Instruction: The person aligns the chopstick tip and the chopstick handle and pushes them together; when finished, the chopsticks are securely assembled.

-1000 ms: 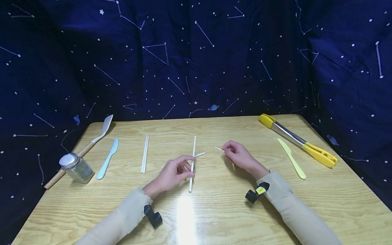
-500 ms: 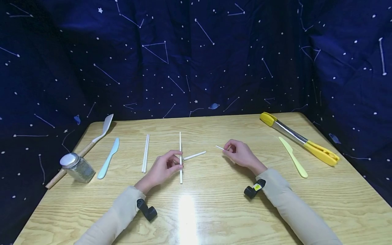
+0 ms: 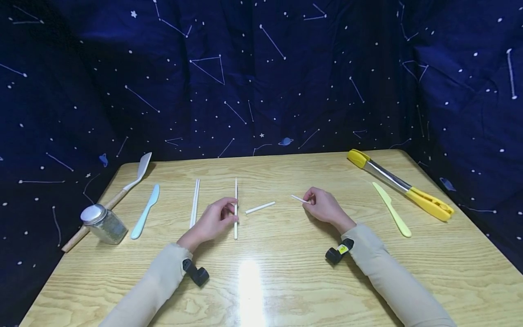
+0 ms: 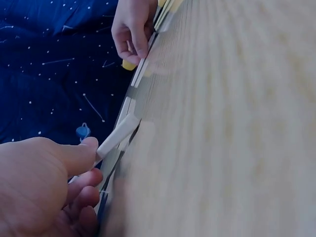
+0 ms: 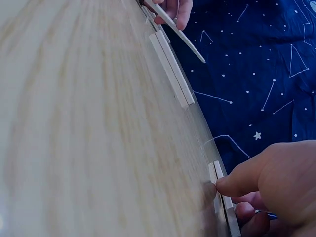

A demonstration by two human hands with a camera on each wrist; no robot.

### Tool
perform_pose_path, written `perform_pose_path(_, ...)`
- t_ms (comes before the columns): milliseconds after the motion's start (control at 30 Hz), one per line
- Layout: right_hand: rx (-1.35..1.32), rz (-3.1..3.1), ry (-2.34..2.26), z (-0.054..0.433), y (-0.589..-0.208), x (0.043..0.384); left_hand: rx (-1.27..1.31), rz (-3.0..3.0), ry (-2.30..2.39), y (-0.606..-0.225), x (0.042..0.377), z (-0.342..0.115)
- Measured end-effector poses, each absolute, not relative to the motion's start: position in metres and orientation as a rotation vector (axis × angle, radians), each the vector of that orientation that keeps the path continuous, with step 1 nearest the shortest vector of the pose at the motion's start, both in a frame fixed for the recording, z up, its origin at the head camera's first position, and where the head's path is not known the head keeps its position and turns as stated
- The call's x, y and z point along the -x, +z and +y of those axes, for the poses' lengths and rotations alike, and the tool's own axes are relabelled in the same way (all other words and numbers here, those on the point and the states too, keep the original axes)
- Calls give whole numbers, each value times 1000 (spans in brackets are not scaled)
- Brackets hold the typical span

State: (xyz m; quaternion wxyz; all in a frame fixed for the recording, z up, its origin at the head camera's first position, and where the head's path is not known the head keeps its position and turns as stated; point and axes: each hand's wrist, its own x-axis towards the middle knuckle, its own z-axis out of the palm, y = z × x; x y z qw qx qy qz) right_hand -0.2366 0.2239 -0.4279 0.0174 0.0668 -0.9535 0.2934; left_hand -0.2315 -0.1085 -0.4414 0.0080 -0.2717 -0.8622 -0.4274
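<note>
Held white chopstick [image 3: 235, 232] nearly parallel to chopstick pair [image 3: 195, 197]

The left grip [image 3: 210, 222] is narrow, pinching the white chopstick between thumb and fingers, its long axis running toward the back of the desk [image 3: 294, 268], thin end farthest. The chopstick pair lies just left of that grip, leaning only slightly off the same line, so the left is the nearer hand. To the right, a short white stick [image 3: 260, 208] lies slantwise between the hands. The right grip [image 3: 327, 209] pinches another short stick [image 3: 297, 198], well apart from the pair.
</note>
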Motion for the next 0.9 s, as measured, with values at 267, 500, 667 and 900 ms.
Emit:
perform_pose_path(267,-204,-2987,913,223,-425,235,781,-2832,-1121,-440,235,-112)
perform_pose_path(500,-195,-2996,893,222,-426,235,756,-2853,-1086,-438,238,-118)
perform_pose_path(667,-202,-3000,873,222,-427,237,749,-2869,-1069,-434,242,-127)
perform_pose_path(900,-212,-2985,851,223,-427,238,710,-2917,-922,-430,247,-141)
